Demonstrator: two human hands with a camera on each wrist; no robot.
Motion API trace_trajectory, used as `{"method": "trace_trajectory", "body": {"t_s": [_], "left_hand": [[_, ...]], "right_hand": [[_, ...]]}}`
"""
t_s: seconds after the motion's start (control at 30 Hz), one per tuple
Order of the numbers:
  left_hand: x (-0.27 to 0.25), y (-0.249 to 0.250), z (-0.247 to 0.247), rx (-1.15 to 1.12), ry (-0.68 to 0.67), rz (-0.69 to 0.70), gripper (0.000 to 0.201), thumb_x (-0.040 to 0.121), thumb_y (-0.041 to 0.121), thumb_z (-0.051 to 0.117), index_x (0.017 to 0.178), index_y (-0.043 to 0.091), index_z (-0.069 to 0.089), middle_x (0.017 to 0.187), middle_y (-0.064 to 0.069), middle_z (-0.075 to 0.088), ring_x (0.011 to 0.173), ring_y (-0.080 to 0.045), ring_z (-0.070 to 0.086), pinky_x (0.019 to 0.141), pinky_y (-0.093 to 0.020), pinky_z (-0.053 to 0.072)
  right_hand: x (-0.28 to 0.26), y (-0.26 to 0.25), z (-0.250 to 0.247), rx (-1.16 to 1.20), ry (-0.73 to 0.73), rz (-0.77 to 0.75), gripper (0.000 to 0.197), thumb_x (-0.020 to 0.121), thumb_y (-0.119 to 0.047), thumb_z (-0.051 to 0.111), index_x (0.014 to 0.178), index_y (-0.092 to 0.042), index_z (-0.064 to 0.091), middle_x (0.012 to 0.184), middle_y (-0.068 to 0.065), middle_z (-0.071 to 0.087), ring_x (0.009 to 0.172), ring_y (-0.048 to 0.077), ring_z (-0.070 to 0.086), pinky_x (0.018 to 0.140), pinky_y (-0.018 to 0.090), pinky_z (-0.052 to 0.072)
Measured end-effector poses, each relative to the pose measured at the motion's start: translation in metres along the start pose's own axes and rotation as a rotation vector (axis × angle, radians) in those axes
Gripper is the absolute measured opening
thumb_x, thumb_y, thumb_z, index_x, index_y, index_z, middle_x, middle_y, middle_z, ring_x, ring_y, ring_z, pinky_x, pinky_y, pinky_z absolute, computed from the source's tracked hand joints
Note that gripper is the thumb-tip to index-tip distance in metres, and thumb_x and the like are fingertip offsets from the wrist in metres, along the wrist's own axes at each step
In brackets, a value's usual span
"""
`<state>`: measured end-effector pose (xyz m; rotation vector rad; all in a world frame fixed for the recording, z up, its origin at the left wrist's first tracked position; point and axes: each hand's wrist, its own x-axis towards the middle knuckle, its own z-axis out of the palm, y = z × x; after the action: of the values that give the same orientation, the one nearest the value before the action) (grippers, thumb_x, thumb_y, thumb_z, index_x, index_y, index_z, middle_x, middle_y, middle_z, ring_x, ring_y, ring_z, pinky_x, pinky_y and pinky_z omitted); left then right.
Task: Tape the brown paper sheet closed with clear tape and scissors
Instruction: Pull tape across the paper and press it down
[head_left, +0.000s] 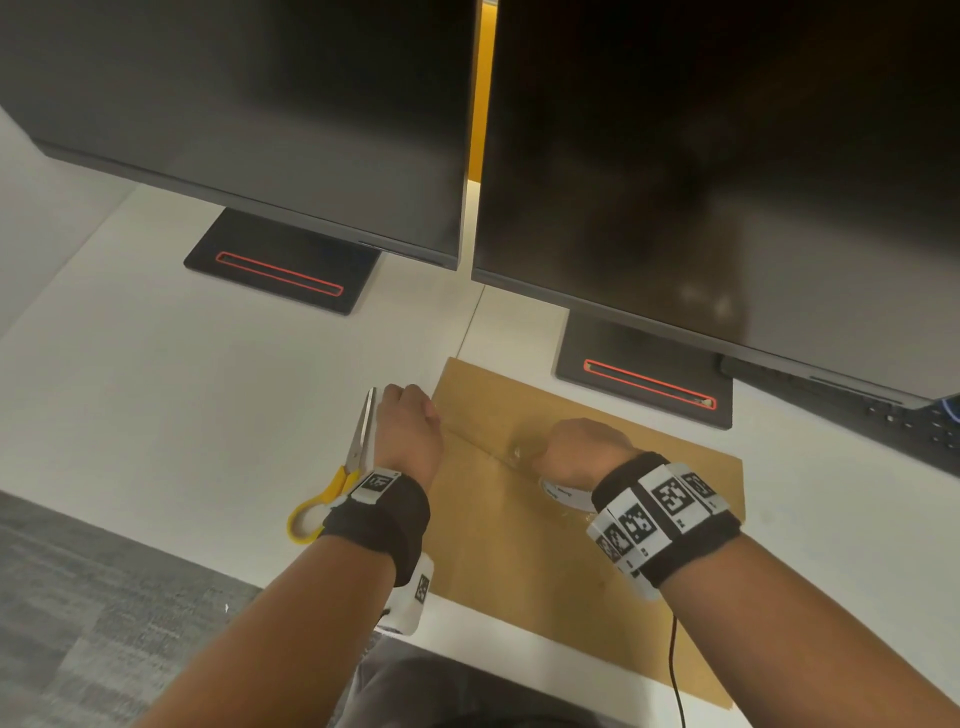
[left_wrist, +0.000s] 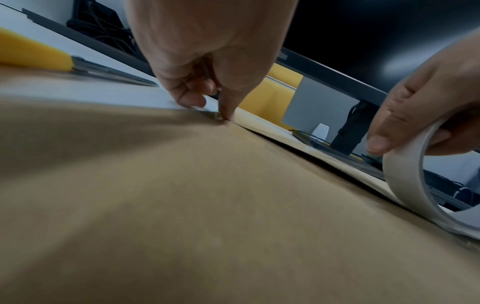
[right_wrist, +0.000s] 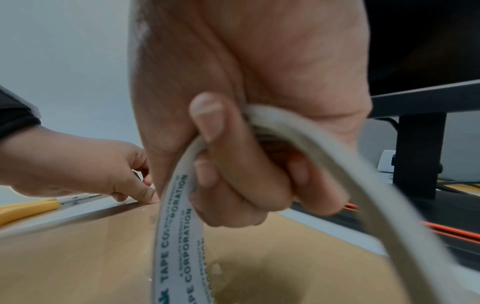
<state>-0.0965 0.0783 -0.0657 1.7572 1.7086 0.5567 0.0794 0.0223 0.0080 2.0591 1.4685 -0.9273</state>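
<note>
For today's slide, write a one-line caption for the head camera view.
Left hand pins clear tape at the brown paper sheet edge; right hand holds the tape roll; yellow-handled scissors lie beside.

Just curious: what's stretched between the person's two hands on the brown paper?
In the head view, a strip of clear tape runs from the left hand to the roll in the right hand.

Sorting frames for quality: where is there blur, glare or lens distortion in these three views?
Head view: sharp, dark monitor shows faint reflections. Left wrist view: brown paper close to the lens is blurred and stretched; left hand is soft. Right wrist view: right hand on tape roll fairly clear, edges bowed.
</note>
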Motion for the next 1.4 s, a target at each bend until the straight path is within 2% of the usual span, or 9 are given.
{"method": "trace_trajectory", "body": {"t_s": [0.2,0.37,0.5,0.6,0.7,0.9,1.07,1.2,1.4], "left_hand": [[0.003,0.004,-0.004,-0.005,-0.053,-0.113,0.015,0.088,0.002,0.050,0.085,0.008,0.063,0.101,-0.009,0.058,0.086,-0.023,0.059,0.069,-0.026,0.041],[0.005,0.000,-0.006,0.088,-0.082,-0.103,0.012,0.092,0.015,0.054,0.089,0.011,0.065,0.106,-0.008,0.059,0.092,-0.024,0.060,0.079,-0.034,0.050],[0.003,0.007,-0.008,0.231,-0.143,0.048,0.017,0.090,-0.001,0.048,0.098,0.002,0.063,0.110,-0.013,0.055,0.097,-0.029,0.055,0.081,-0.037,0.048],[-0.002,0.016,-0.008,0.342,-0.205,0.131,0.036,0.079,-0.015,0.041,0.106,0.000,0.058,0.115,-0.014,0.050,0.103,-0.027,0.050,0.080,-0.037,0.048],[-0.005,0.023,-0.005,0.419,-0.282,0.174,0.041,0.077,-0.018,0.040,0.111,0.001,0.055,0.120,-0.013,0.047,0.107,-0.026,0.048,0.084,-0.035,0.047],[-0.009,0.029,-0.005,0.443,-0.282,0.086,0.023,0.094,0.006,0.041,0.113,0.003,0.054,0.120,-0.011,0.049,0.104,-0.026,0.054,0.080,-0.033,0.047],[-0.018,0.024,0.000,0.502,-0.290,0.159,0.045,0.095,0.040,0.044,0.125,0.005,0.046,0.127,-0.011,0.043,0.114,-0.024,0.047,0.085,-0.033,0.047],[-0.021,0.023,0.002,0.551,-0.273,0.186,0.054,0.095,0.046,0.042,0.130,0.004,0.041,0.131,-0.012,0.039,0.118,-0.023,0.044,0.089,-0.033,0.046],[-0.024,0.023,0.004,0.566,-0.244,0.192,0.057,0.096,0.049,0.041,0.131,0.005,0.039,0.130,-0.011,0.040,0.116,-0.023,0.045,0.088,-0.032,0.047]], "right_hand": [[-0.004,0.006,0.001,0.050,0.015,-0.004,0.030,0.093,-0.037,0.043,0.088,-0.013,0.061,0.080,0.000,0.057,0.078,0.020,0.057,0.056,0.026,0.038],[-0.007,0.005,0.003,0.053,0.033,-0.001,0.031,0.093,-0.039,0.043,0.084,-0.013,0.058,0.073,-0.002,0.053,0.075,0.020,0.056,0.054,0.026,0.036],[-0.009,0.002,0.004,0.035,0.047,0.008,0.035,0.092,-0.042,0.045,0.072,-0.014,0.055,0.071,-0.001,0.052,0.067,0.018,0.053,0.051,0.025,0.033],[-0.012,0.003,0.005,0.070,0.030,-0.038,0.052,0.092,-0.057,0.040,0.085,-0.011,0.063,0.082,0.002,0.060,0.078,0.021,0.058,0.059,0.028,0.040],[-0.018,0.009,0.005,0.158,-0.005,-0.098,0.054,0.095,-0.052,0.031,0.093,-0.010,0.066,0.092,0.005,0.064,0.082,0.021,0.059,0.062,0.029,0.041],[-0.024,0.017,0.006,0.191,0.001,-0.133,0.042,0.097,-0.037,0.031,0.074,-0.011,0.054,0.072,0.004,0.051,0.065,0.018,0.046,0.055,0.028,0.033],[-0.027,0.012,-0.001,0.212,-0.066,-0.112,0.038,0.098,-0.033,0.032,0.093,-0.008,0.060,0.068,0.001,0.047,0.055,0.013,0.042,0.051,0.026,0.029],[-0.023,0.009,0.000,0.225,-0.105,-0.080,0.037,0.100,-0.032,0.032,0.089,-0.007,0.058,0.066,0.001,0.045,0.054,0.014,0.039,0.051,0.024,0.029],[-0.018,0.020,0.007,0.103,-0.183,0.037,0.028,0.099,-0.018,0.034,0.086,-0.007,0.057,0.074,0.001,0.047,0.069,0.016,0.047,0.060,0.023,0.036]]}}
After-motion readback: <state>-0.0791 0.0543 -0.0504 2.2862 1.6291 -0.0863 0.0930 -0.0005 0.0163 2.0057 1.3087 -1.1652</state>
